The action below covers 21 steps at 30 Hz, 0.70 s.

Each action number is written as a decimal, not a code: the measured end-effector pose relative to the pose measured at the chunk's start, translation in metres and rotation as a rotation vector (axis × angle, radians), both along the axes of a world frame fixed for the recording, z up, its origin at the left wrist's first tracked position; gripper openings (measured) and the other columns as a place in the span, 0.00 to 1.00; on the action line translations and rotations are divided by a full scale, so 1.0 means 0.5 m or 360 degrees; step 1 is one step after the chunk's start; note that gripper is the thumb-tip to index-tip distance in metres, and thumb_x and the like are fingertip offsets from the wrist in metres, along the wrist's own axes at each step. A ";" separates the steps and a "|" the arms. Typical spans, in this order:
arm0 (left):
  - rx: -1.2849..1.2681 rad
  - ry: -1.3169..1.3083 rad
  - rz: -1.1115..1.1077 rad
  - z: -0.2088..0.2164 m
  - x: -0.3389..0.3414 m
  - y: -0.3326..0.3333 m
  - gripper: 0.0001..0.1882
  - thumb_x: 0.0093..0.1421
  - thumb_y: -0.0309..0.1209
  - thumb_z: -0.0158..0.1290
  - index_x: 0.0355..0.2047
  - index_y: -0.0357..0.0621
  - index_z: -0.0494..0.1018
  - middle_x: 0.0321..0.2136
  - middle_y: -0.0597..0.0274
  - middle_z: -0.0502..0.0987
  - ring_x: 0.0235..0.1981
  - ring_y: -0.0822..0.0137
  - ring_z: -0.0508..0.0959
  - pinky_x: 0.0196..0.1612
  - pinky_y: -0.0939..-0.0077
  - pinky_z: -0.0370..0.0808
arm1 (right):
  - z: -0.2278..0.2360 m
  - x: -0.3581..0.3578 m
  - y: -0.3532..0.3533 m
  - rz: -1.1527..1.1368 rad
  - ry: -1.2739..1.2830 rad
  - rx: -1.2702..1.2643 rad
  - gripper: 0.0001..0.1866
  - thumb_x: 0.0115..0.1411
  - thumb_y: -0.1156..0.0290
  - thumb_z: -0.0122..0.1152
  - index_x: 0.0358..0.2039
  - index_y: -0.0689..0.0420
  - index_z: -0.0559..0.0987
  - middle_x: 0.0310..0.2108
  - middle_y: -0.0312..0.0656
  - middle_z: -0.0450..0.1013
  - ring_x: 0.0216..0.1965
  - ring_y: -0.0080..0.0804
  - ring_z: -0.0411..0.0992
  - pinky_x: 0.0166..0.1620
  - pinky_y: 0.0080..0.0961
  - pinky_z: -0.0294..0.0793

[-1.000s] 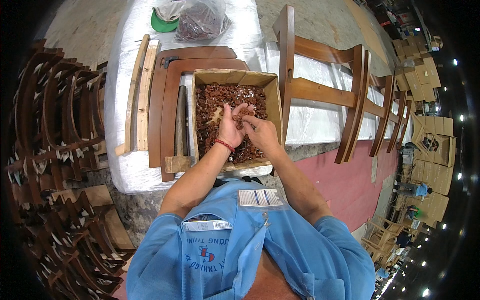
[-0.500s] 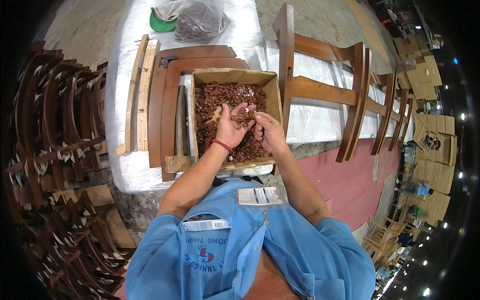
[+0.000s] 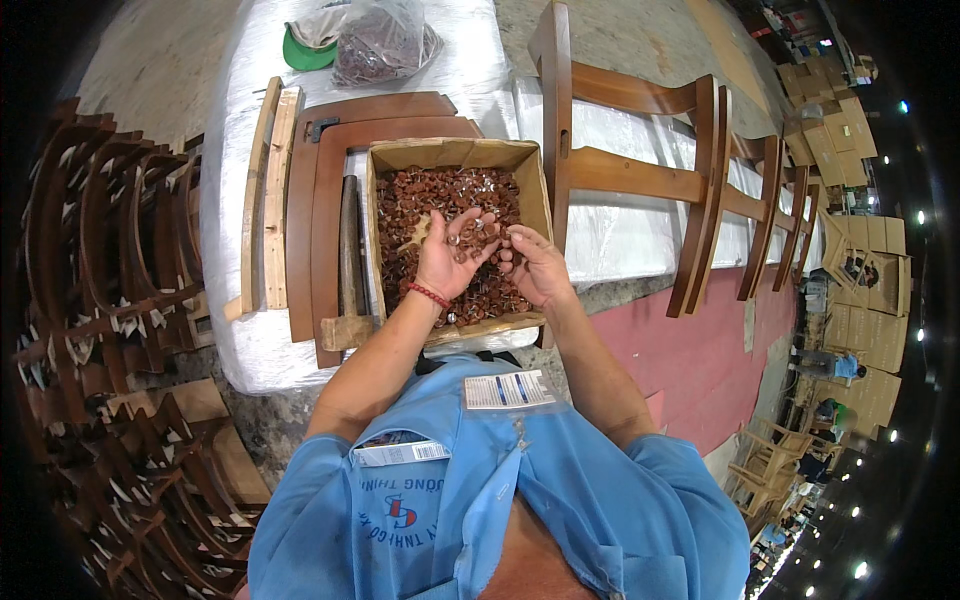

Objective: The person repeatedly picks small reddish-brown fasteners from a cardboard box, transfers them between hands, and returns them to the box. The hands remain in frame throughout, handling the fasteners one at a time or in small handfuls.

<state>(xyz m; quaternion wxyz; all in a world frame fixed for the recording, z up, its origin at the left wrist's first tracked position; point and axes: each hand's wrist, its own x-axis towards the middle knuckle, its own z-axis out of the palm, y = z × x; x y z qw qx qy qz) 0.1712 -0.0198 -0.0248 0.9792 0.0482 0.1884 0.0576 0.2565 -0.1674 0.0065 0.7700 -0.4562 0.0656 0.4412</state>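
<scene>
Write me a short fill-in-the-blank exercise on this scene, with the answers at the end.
1. Small brown pieces rest in the left hand, whose palm faces ____.
2. The bracelet on the left wrist is ____.
3. In the picture, the mallet lies to the ____ of the cardboard box.
4. The cap's visor is ____.

Missing words: up; red; left; green.

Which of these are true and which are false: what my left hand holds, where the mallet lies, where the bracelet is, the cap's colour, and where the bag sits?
1. The left hand holds small brown pieces. True.
2. The mallet lies inside the box. False: the mallet lies left of the box.
3. The bracelet is on the left wrist. True.
4. The cap's brim is red. False: the cap has a green brim.
5. The bag is right of the cap. True.
</scene>
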 end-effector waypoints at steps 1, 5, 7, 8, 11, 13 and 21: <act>0.0007 0.0006 -0.0005 0.000 -0.001 0.000 0.35 0.66 0.58 0.27 0.51 0.39 0.67 0.50 0.51 0.72 0.53 0.54 0.71 0.59 0.57 0.66 | -0.001 0.000 -0.002 0.0002 -0.0027 -0.0022 0.08 0.60 0.73 0.59 0.40 0.58 0.76 0.32 0.36 0.74 0.30 0.26 0.71 0.33 0.23 0.73; 0.0058 0.0038 -0.0015 0.001 -0.004 -0.001 0.35 0.67 0.58 0.27 0.52 0.39 0.67 0.50 0.50 0.72 0.54 0.54 0.71 0.59 0.57 0.66 | 0.000 0.000 -0.007 -0.0036 0.0026 0.0008 0.07 0.61 0.72 0.57 0.40 0.57 0.76 0.33 0.36 0.74 0.30 0.26 0.71 0.33 0.23 0.74; 0.0054 0.0035 -0.0017 0.002 -0.006 -0.001 0.35 0.67 0.58 0.27 0.52 0.39 0.67 0.50 0.50 0.72 0.54 0.53 0.71 0.59 0.57 0.66 | 0.004 -0.001 -0.009 -0.0070 0.0090 0.0039 0.07 0.61 0.72 0.57 0.40 0.58 0.76 0.33 0.37 0.74 0.30 0.26 0.71 0.33 0.23 0.74; 0.0054 0.0036 -0.0018 0.002 -0.007 -0.001 0.35 0.67 0.58 0.26 0.52 0.39 0.67 0.51 0.50 0.72 0.54 0.53 0.70 0.59 0.57 0.66 | 0.007 -0.001 -0.008 -0.0090 0.0111 0.0017 0.07 0.61 0.72 0.57 0.39 0.58 0.76 0.33 0.38 0.75 0.30 0.26 0.72 0.33 0.22 0.75; 0.0064 0.0010 -0.0022 0.001 -0.008 -0.001 0.35 0.67 0.57 0.26 0.52 0.39 0.67 0.51 0.50 0.72 0.54 0.53 0.70 0.59 0.57 0.65 | 0.011 -0.001 -0.006 -0.0153 0.0189 -0.0025 0.06 0.59 0.71 0.58 0.36 0.58 0.76 0.32 0.39 0.76 0.30 0.26 0.73 0.32 0.20 0.76; 0.0048 0.0029 -0.0012 0.000 -0.007 -0.001 0.36 0.67 0.58 0.26 0.52 0.39 0.66 0.51 0.50 0.72 0.54 0.53 0.70 0.59 0.56 0.65 | 0.012 -0.002 -0.007 -0.0210 0.0247 -0.0036 0.06 0.59 0.72 0.57 0.36 0.58 0.76 0.32 0.40 0.76 0.31 0.26 0.74 0.32 0.19 0.77; -0.0070 -0.0069 -0.0021 0.001 -0.002 0.014 0.39 0.64 0.62 0.25 0.53 0.41 0.66 0.50 0.52 0.72 0.54 0.52 0.70 0.60 0.51 0.62 | 0.001 -0.004 -0.037 -0.0145 0.0312 0.0167 0.07 0.59 0.69 0.51 0.36 0.56 0.76 0.33 0.41 0.76 0.32 0.31 0.75 0.33 0.24 0.78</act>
